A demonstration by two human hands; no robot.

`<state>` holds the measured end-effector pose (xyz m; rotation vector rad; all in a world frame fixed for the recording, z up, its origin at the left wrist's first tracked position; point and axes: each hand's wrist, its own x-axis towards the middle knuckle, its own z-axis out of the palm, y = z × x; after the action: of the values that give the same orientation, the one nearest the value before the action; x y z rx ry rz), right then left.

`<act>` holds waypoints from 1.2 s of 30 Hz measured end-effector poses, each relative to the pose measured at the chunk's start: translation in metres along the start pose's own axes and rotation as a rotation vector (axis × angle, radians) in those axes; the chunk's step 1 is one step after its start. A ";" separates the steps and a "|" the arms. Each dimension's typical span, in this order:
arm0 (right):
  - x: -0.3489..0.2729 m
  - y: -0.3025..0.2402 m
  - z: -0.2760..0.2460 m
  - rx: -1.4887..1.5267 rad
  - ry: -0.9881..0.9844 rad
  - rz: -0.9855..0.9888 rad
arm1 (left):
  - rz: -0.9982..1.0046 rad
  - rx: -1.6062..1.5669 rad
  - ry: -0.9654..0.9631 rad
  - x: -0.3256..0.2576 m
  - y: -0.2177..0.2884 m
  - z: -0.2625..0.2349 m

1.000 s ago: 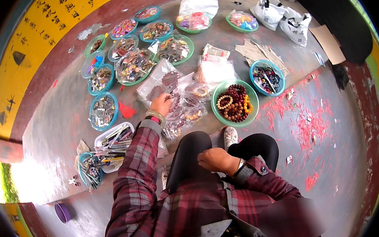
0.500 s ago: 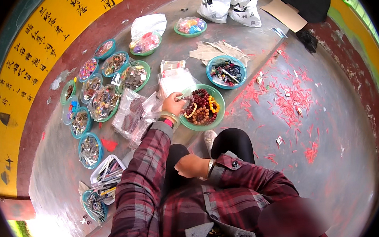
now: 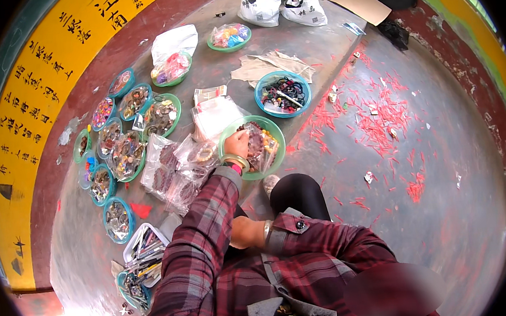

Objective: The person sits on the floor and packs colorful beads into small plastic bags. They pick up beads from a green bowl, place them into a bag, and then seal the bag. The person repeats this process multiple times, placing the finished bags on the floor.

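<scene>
My left hand (image 3: 238, 145) reaches into a green plastic basket (image 3: 225, 137), fingers closed on a clear plastic bag (image 3: 256, 143). Dark red beads show through the bag, which covers part of the bead bracelets (image 3: 271, 144) in the basket. Left of it lie more clear bags (image 3: 162, 165) of dark beads, and one with a pale bead bracelet (image 3: 205, 153). A stack of clear bags (image 3: 214, 117) lies just beyond. My right hand (image 3: 248, 232) rests near my lap, its fingers hidden behind my left sleeve.
Several baskets of small trinkets (image 3: 128, 153) stand on the left, above a white tray of pens (image 3: 145, 244). A blue basket of dark cords (image 3: 283, 94) sits beyond the green one. White bags (image 3: 303, 2) stand at the back; red scraps (image 3: 380, 118) litter the right floor.
My left hand has moved down into the green basket, and the clear bag now covers beads that were in plain sight. My right hand has slipped partly behind the left sleeve. The view has shifted.
</scene>
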<state>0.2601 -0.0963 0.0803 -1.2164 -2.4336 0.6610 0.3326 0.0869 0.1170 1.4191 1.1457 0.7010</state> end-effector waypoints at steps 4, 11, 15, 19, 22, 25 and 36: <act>0.001 0.004 0.024 0.045 0.204 -0.078 | 0.357 0.481 0.134 0.025 -0.055 -0.007; 0.003 0.006 0.026 0.030 0.259 -0.097 | 0.584 0.874 0.186 0.005 -0.009 -0.007; -0.001 0.001 0.007 0.030 0.207 -0.088 | 0.632 0.885 0.134 0.003 0.003 -0.010; -0.002 -0.006 -0.018 0.023 0.041 -0.027 | 0.640 0.826 0.026 0.003 0.006 -0.011; -0.003 -0.017 -0.051 -0.004 -0.144 0.018 | 0.712 0.767 0.011 0.004 0.004 -0.013; -0.004 -0.022 -0.067 -0.014 -0.212 0.026 | 0.664 0.760 -0.030 0.007 0.009 -0.014; -0.005 -0.019 -0.060 0.000 -0.106 0.001 | 0.414 0.301 0.051 0.013 0.029 -0.012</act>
<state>0.2805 -0.0953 0.1400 -1.2110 -2.5189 0.7429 0.3333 0.1064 0.1454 1.9357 1.0356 0.8807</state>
